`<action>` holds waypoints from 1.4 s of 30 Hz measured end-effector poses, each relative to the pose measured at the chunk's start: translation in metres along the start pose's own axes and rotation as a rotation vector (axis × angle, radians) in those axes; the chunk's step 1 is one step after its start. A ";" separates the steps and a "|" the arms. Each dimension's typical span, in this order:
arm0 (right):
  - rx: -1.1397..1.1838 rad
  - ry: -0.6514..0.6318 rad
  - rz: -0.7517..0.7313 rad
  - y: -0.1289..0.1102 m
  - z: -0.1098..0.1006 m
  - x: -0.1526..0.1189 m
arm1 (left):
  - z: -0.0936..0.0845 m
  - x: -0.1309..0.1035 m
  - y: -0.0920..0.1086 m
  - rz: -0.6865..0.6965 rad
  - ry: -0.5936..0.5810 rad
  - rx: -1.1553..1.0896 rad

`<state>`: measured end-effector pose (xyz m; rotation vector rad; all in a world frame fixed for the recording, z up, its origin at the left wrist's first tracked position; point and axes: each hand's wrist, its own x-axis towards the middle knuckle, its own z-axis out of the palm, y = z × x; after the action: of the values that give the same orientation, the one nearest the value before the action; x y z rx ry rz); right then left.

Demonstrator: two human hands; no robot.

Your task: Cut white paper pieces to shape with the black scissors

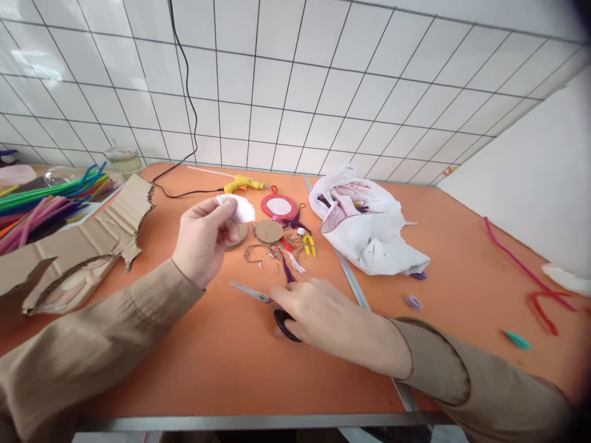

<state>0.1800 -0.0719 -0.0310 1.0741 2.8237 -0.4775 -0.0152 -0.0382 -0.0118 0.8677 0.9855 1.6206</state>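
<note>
Between thumb and fingers, my left hand [205, 237] pinches a small white piece [241, 209] with a rounded edge; whether it is paper or cloth I cannot tell. My right hand [318, 314] is closed on black-handled scissors [252, 291], blades pointing left, low over the table and apart from the white piece. Behind my left hand lies a cardboard disc [239, 235], partly hidden by the fingers. A second cardboard disc [268, 232] lies to its right. Beyond them is a red-rimmed round piece [279, 207] with a white centre.
A yellow glue gun [243, 183] with a black cord lies near the tiled wall. Scraps and a yellow bent piece [309, 245] surround the discs. A white plastic bag [369, 231] sits to the right. Torn cardboard [106, 215] and colourful pipe cleaners [50, 200] fill the left.
</note>
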 end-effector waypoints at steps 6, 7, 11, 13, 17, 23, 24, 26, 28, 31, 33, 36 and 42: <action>-0.089 0.065 0.013 -0.006 0.007 0.010 | 0.026 -0.006 0.006 -0.026 -0.075 -0.057; -0.077 0.059 0.013 -0.007 0.008 0.013 | 0.028 -0.007 0.004 -0.043 -0.096 -0.068; 0.140 -0.062 0.098 -0.007 0.009 0.023 | 0.032 -0.007 -0.003 -0.086 -0.129 -0.103; 0.217 -0.081 0.149 -0.006 0.009 0.026 | 0.033 -0.006 -0.003 -0.083 -0.140 -0.116; 0.290 -0.039 0.164 -0.005 0.011 0.026 | 0.037 -0.003 0.004 -0.063 -0.153 -0.113; 0.366 -0.064 0.163 -0.005 0.001 0.022 | 0.043 -0.006 0.003 -0.104 -0.228 -0.102; 0.369 -0.078 0.153 -0.005 -0.002 0.021 | 0.042 -0.006 0.000 -0.120 -0.241 -0.097; 0.372 -0.094 0.118 -0.005 -0.005 0.020 | 0.041 -0.007 -0.006 -0.143 -0.266 -0.087; 0.348 -0.082 0.107 -0.006 -0.002 0.019 | 0.038 -0.006 -0.012 -0.155 -0.287 -0.081; 0.230 0.013 0.127 -0.007 0.008 0.019 | 0.035 -0.004 -0.024 -0.168 -0.319 -0.080; 0.169 0.071 0.117 -0.008 0.017 0.019 | 0.034 -0.003 -0.031 -0.181 -0.348 -0.095; 0.136 0.122 0.099 -0.007 0.025 0.020 | 0.034 -0.004 -0.040 -0.220 -0.368 -0.114; 0.280 0.193 0.095 -0.002 0.031 0.023 | 0.035 -0.008 -0.043 -0.256 -0.393 -0.151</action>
<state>0.1608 -0.0684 -0.0644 1.3656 2.9128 -0.8220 0.0342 -0.0330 -0.0378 0.8751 0.6579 1.2297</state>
